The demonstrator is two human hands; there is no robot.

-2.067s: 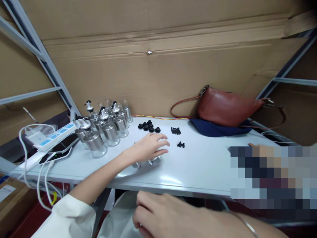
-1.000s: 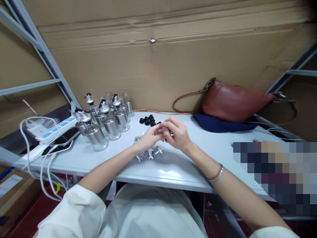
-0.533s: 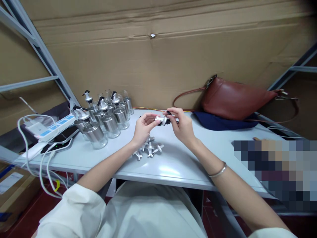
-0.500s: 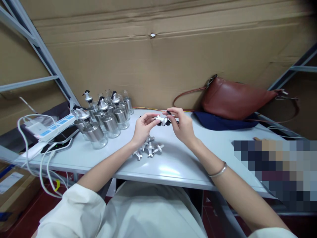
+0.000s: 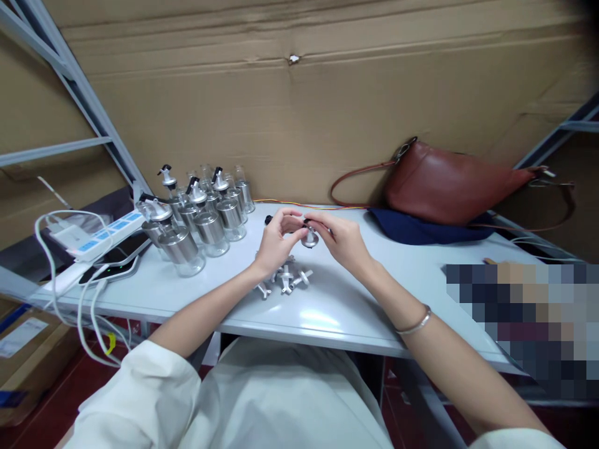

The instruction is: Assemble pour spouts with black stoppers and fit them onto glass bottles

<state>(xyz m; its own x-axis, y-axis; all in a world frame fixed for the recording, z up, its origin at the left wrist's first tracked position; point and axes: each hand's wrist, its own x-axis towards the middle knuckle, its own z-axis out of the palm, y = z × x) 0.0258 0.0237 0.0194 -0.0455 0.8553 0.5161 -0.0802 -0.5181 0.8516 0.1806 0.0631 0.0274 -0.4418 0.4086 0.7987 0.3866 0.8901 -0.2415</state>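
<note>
Between both hands, above the table, is a silver pour spout (image 5: 310,239), its round flange facing me. My left hand (image 5: 279,242) is closed on it with thumb and fingers. My right hand (image 5: 340,238) pinches a small black part (image 5: 307,222) at the spout's upper end; fingertips hide much of it. Just beyond my left fingers shows another black piece (image 5: 268,219), mostly covered. Below the hands lies a loose pile of silver spout pieces (image 5: 286,279).
Glass bottles with steel sleeves (image 5: 209,232), some topped with spouts, stand at the left. Beside them are a power strip (image 5: 112,234) with white cables and a phone. A brown bag (image 5: 449,184) rests on dark blue cloth (image 5: 412,229). Cardboard (image 5: 299,125) backs the table.
The spout has been turned from lying sideways to having its flange lower and facing me. My right fingers have come closer to my left, with the black part now at the spout's upper end.
</note>
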